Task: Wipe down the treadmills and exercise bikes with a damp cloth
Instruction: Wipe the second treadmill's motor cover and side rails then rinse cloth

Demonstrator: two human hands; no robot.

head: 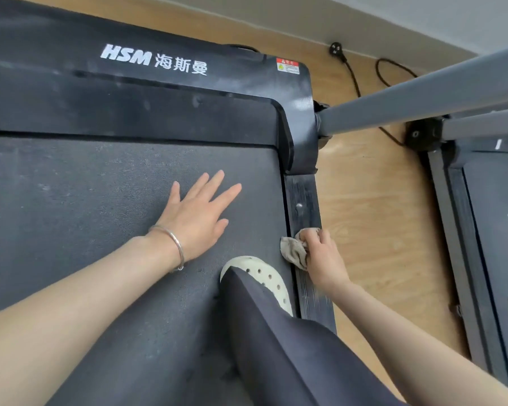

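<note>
- Treadmill (159, 92), black and dusty, fills most of the view, seen from above. White "HSM" lettering (126, 55), followed by Chinese characters, runs across its motor cover. A red-and-white warning sticker (288, 65) sits at the cover's right corner.
- Cloth (294, 250), a crumpled beige rag, lies on the treadmill's right side rail (304, 200), at the edge where the rail meets the running belt (71, 215).
- Right hand (324, 256): its grip is closed around the cloth, with the fingers curled over the bunched fabric and holding it down on the rail.
- Left hand (200, 215) lies palm down on the running belt, well apart from the cloth. Its grip is wide and holds nothing, the fingers straight and spread. A thin silver bangle (173, 244) circles the wrist.
- Between the two arms, the person's leg (276, 347) in dark leggings ends in a cream perforated clog (264, 276). The clog stands on the belt just beside the right rail and near the cloth.
- A grey upright post (423, 98) rises from the treadmill's front right corner and slants toward the upper right of the view.
- A second treadmill (496, 230) stands to the right, across a strip of wooden floor (379, 215). Only its left edge and part of its belt show.
- A black power plug (336, 49) lies on the floor near the wall, and its cable (393, 71) loops behind the post.
</note>
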